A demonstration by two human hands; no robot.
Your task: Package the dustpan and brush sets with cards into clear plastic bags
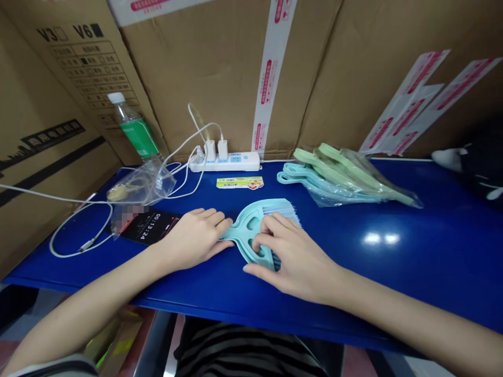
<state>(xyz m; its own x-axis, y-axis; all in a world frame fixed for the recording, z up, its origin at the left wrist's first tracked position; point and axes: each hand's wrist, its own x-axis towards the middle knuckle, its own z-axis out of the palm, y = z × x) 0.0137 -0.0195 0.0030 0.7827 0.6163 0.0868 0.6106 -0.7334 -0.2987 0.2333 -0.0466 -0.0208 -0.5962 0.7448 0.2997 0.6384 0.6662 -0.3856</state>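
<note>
A light blue hand brush (251, 224) with pale bristles lies on the blue table, its handle pointing left and its bristles right. It seems nested in a small dustpan of the same colour, though my hands cover part of it. My left hand (198, 235) is closed round the handle. On the bristle end rests my right hand (291, 254), fingers curled over the brush head by its cut-out holes and thumb at the near edge. A flat printed label card (239, 183) lies just beyond the brush.
Bagged green and blue dustpan-and-brush sets (341, 175) lie at the back right. A white power strip (228, 163) with chargers and cables stands along the cardboard wall (220, 68). To the left are a bottle (135, 131), a clear plastic bag (137, 183) and a phone (147, 226).
</note>
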